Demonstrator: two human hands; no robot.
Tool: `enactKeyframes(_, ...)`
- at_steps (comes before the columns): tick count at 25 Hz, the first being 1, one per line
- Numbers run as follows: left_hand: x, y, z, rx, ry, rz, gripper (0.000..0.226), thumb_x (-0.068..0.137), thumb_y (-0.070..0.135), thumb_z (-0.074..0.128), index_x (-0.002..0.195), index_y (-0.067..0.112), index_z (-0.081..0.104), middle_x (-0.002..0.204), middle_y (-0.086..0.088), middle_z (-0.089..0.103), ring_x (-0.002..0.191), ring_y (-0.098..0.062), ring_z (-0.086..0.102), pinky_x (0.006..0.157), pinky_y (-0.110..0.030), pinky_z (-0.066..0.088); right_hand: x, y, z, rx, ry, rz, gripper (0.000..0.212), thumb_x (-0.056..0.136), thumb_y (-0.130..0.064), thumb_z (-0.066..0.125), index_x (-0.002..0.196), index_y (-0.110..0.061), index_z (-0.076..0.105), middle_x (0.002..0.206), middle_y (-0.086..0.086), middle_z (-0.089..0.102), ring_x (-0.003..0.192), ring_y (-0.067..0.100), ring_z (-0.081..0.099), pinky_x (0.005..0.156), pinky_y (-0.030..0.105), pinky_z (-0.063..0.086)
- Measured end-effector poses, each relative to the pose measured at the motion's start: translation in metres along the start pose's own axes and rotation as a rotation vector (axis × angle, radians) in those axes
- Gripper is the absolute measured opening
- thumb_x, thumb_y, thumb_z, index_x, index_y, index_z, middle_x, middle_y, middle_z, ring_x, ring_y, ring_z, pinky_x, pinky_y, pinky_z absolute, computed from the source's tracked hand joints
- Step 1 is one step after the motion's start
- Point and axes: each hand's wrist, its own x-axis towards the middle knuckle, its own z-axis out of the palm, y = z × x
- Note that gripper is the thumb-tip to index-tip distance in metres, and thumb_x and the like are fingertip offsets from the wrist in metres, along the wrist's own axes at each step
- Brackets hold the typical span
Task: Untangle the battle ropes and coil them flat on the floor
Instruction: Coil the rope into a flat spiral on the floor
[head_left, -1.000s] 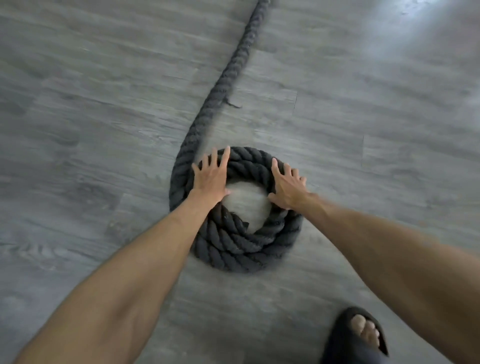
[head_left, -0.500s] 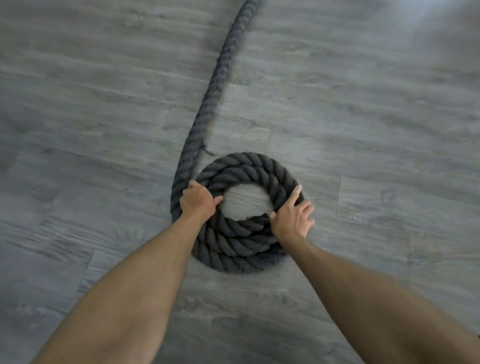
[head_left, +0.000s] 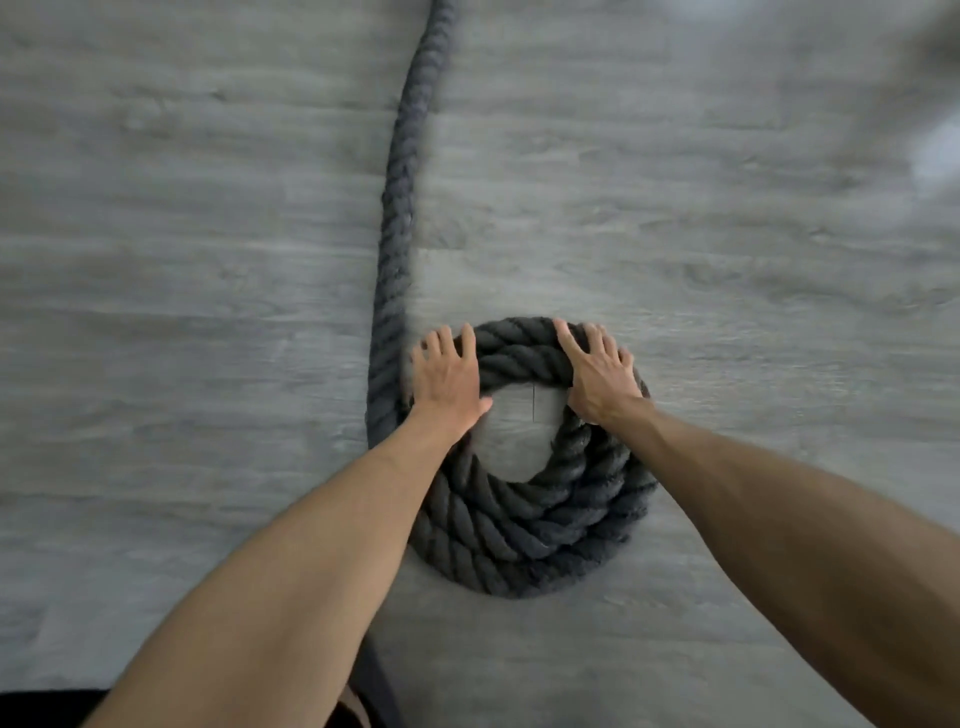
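two hands flat on coil | left hand (head_left: 448, 384), right hand (head_left: 598, 373) fingers straight | dark twisted rope (head_left: 524, 514)

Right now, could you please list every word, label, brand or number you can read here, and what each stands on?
There are none to read. The thick dark grey twisted rope shows no tag or print, the grey wood-look plank floor is unmarked, and the left hand and right hand resting on the coil bear no writing.
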Motion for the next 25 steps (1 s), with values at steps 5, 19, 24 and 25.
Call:
enactKeyframes(5,0.082,0.016,-0.024,-0.112,-0.046,0.222,0.095,0.079,0.06,0.068,0.147,0.009,0.026,0.138,-0.018,0.039,0.122,-0.034,0.043,0.092,-0.047,0.043,0.055,-0.012,-0.022,-0.153,0.014,-0.069,0.102,0.086,-0.007,0.059,0.16,-0.029,-0.009,0.167,0.012,-0.003,0.154,0.033,-0.01,0.122,0.058,0.006)
enactKeyframes(19,0.184,-0.09,-0.047,-0.193,-0.287,0.09,0.106,0.083,0.055,0.068,0.154,0.012,0.002,0.126,-0.027,0.044,0.11,-0.038,0.052,0.084,-0.05,0.055,0.094,-0.103,-0.057,0.112,-0.078,0.743,0.119,0.084,-0.065,0.063,0.156,-0.023,-0.023,0.162,0.028,-0.012,0.151,0.043,-0.005,0.107,0.077,0.021)
enactKeyframes(24,0.196,-0.133,-0.06,-0.241,-0.195,-0.07,0.098,0.086,0.061,0.06,0.151,0.007,0.009,0.128,-0.025,0.047,0.115,-0.032,0.049,0.093,-0.041,0.046,0.143,-0.107,-0.073,0.136,-0.036,0.716,0.126,0.078,-0.062,0.07,0.158,-0.018,-0.016,0.159,0.033,-0.001,0.147,0.048,0.008,0.107,0.072,0.028)
enactKeyframes(25,0.198,-0.136,-0.059,-0.237,-0.183,-0.124,0.098,0.086,0.062,0.058,0.15,0.005,0.01,0.125,-0.024,0.049,0.112,-0.031,0.052,0.089,-0.04,0.048,0.159,-0.105,-0.077,0.105,-0.028,0.667,0.125,0.078,-0.06,0.071,0.157,-0.016,-0.015,0.158,0.034,0.001,0.145,0.049,0.011,0.105,0.071,0.029)
